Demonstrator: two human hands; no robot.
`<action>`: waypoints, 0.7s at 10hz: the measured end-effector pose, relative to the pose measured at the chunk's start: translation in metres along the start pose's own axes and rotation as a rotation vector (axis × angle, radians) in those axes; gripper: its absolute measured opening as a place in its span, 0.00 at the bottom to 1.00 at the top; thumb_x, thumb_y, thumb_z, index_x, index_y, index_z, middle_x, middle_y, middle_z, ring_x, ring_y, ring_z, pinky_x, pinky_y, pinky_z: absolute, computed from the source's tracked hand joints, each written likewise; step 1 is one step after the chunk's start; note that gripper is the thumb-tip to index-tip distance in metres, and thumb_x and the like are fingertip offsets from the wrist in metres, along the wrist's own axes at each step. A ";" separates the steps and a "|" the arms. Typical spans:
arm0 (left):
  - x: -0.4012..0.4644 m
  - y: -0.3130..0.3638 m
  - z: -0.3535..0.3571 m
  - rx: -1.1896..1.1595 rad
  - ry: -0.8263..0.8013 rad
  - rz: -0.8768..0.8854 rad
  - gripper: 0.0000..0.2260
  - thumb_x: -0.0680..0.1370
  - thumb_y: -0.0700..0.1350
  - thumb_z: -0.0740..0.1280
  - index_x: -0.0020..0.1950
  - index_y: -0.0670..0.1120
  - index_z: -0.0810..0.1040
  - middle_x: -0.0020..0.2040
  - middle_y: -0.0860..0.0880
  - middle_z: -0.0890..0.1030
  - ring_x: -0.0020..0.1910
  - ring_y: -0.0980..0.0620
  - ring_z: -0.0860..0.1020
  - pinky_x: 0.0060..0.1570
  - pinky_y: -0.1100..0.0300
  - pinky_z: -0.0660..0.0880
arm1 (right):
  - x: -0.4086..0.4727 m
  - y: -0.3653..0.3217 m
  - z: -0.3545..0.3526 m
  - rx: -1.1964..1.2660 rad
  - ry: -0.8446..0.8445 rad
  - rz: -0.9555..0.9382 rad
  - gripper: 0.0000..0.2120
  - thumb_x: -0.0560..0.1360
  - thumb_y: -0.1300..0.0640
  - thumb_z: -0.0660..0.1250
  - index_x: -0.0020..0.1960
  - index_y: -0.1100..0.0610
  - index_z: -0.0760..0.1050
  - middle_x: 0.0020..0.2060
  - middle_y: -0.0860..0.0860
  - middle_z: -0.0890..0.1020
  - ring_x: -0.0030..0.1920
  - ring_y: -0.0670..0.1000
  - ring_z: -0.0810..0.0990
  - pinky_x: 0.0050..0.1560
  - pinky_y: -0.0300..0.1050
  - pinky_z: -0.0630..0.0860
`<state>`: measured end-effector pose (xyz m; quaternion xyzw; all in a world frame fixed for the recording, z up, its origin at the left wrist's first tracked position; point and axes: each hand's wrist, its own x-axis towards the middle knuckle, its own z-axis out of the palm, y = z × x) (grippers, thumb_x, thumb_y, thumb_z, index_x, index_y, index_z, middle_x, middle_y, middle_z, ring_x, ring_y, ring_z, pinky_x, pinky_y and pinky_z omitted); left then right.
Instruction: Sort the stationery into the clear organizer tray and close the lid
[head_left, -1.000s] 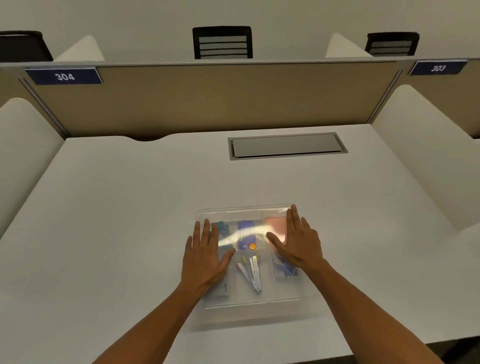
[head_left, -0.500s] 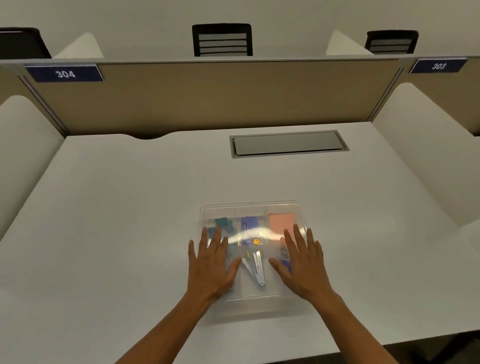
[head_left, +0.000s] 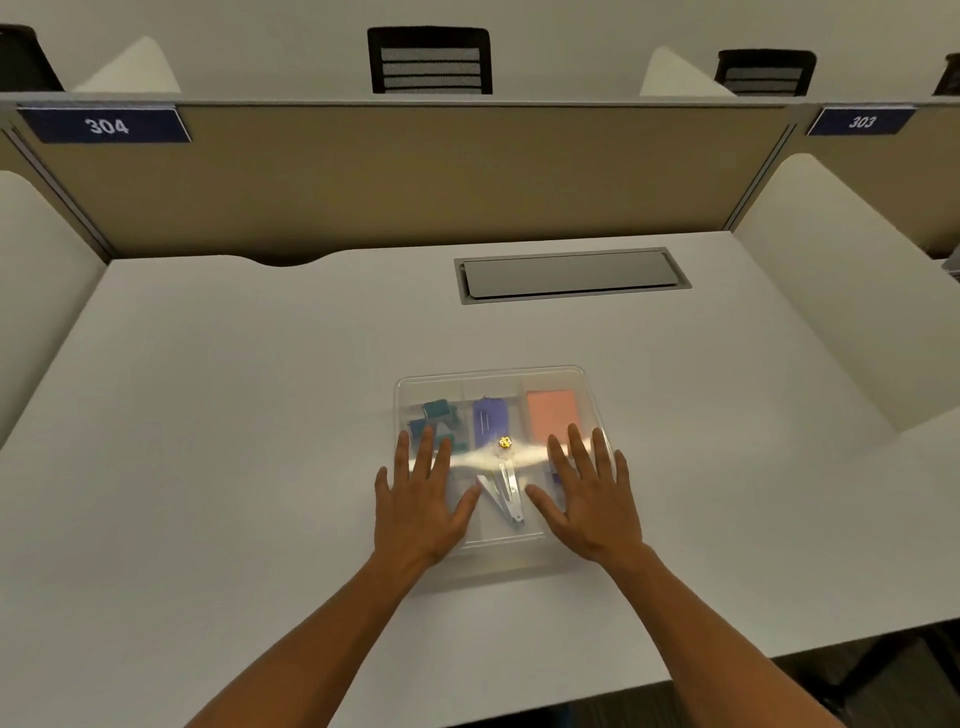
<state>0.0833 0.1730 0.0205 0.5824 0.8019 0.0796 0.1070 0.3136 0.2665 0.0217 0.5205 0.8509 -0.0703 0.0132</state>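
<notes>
A: How do the fingers lie?

B: Straight and spread on both. The left hand (head_left: 421, 512) and the right hand (head_left: 589, 506) rest flat on the clear lid (head_left: 488, 379), gripping nothing, one over each near corner.

A: And the tray?

B: The tray (head_left: 519, 564) sits mid-bench (head_left: 234, 441), a little toward the near edge, lid on. Through it show teal clips (head_left: 436, 413) far left, a purple pack (head_left: 491, 418) in the middle, a pink block (head_left: 550, 415) far right, and silver clips (head_left: 506, 491) between the hands.

A: How will it handle?

B: Light, thin and smooth, I'd judge, so it may flex and slide. Pressing along the rim and corners should seat it better than pressing the bendy centre. I cannot tell whether it has snapped shut.
</notes>
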 end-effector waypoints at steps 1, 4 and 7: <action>0.003 -0.002 0.003 0.006 -0.009 -0.007 0.36 0.76 0.72 0.43 0.79 0.55 0.44 0.80 0.53 0.41 0.78 0.47 0.38 0.74 0.39 0.54 | 0.003 0.000 0.002 -0.013 0.008 0.005 0.38 0.76 0.27 0.41 0.80 0.44 0.42 0.79 0.48 0.43 0.79 0.56 0.38 0.76 0.63 0.46; 0.003 0.000 0.000 0.054 -0.043 -0.011 0.37 0.76 0.72 0.43 0.79 0.53 0.46 0.80 0.50 0.42 0.78 0.46 0.39 0.74 0.39 0.51 | 0.002 -0.002 -0.004 0.006 -0.032 0.014 0.39 0.74 0.26 0.38 0.80 0.44 0.43 0.79 0.48 0.44 0.79 0.56 0.40 0.76 0.62 0.44; -0.012 0.018 -0.027 0.084 -0.133 -0.013 0.44 0.71 0.77 0.39 0.79 0.51 0.44 0.80 0.49 0.43 0.79 0.47 0.44 0.75 0.40 0.49 | -0.003 0.015 -0.021 0.064 -0.145 -0.111 0.45 0.69 0.26 0.31 0.80 0.49 0.42 0.80 0.52 0.44 0.79 0.57 0.40 0.77 0.59 0.42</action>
